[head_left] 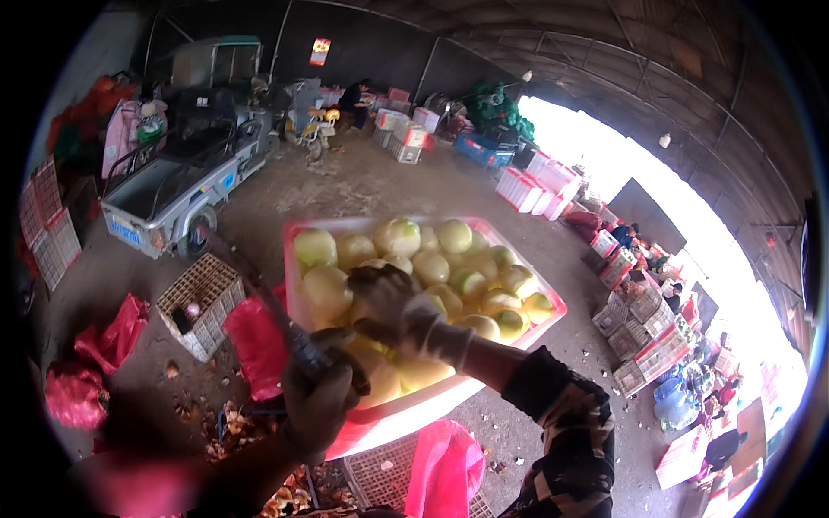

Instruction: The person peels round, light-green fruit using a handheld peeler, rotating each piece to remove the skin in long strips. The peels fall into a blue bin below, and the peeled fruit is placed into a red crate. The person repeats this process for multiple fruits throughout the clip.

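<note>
Inside the pale crate (432, 406), peeled onions (430, 268) lie under the right hand (390, 304), its grip too blurred to tell. Light pressure should limit bruising; the left hand (318, 399), clamped on a dark tool (304, 350), is best angled clear.

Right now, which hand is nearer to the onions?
Right. The right hand is over the onions; the left hand is by the near left corner of the box, gripping a long tool.

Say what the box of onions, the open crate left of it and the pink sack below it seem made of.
Box: likely smooth plastic, perhaps foam; its plain wall catches the light.
Crate: probably matte rigid plastic; a regular grid of holes suggests moulding.
Sack: thin plastic, woven or film unclear; limp folds.
</note>
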`<state>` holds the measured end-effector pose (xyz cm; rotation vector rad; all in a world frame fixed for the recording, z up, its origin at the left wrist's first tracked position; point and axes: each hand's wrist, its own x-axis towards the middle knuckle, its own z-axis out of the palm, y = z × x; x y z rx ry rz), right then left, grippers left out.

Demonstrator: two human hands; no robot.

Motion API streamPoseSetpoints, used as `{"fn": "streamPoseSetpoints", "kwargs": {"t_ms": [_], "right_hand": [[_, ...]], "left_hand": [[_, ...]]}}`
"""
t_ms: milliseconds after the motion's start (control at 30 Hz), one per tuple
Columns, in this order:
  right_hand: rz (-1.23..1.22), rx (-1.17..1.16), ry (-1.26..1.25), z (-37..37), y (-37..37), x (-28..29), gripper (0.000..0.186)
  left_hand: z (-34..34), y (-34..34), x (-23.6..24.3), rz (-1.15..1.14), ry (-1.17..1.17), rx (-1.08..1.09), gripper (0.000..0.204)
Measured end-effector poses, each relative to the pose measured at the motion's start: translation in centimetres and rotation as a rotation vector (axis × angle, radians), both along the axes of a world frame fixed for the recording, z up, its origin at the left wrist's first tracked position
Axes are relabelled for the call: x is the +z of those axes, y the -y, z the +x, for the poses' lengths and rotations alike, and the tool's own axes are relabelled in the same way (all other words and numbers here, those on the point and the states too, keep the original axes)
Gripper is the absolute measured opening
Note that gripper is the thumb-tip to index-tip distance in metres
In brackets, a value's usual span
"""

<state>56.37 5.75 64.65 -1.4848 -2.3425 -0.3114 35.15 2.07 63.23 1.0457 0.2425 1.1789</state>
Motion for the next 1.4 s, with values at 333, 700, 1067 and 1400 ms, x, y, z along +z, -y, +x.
{"fn": "streamPoseSetpoints", "kwargs": {"t_ms": [333, 700, 1067, 1400], "right_hand": [[0.007, -0.005, -1.214, 4.1, 1.2, 8.0, 0.043], [0.186, -0.272, -0.137, 8.7, 2.8, 1.7, 0.054], [0.443, 0.016, -0.077, -2.6, -2.2, 5.4, 0.055], [0.317, -0.409, 0.253, 1.2, -4.1, 3.8, 0.060]], "left_hand": [[-0.4, -0.5, -0.4, 0.073, 0.115, 0.053, 0.033], [0.3, -0.7, -0.4, 0.023, 0.129, -0.006, 0.029], [-0.5, -1.8, -1.3, 0.208, 0.282, 0.118, 0.034], [0.4, -0.5, -0.6, -0.035, 0.198, 0.032, 0.026]]}}
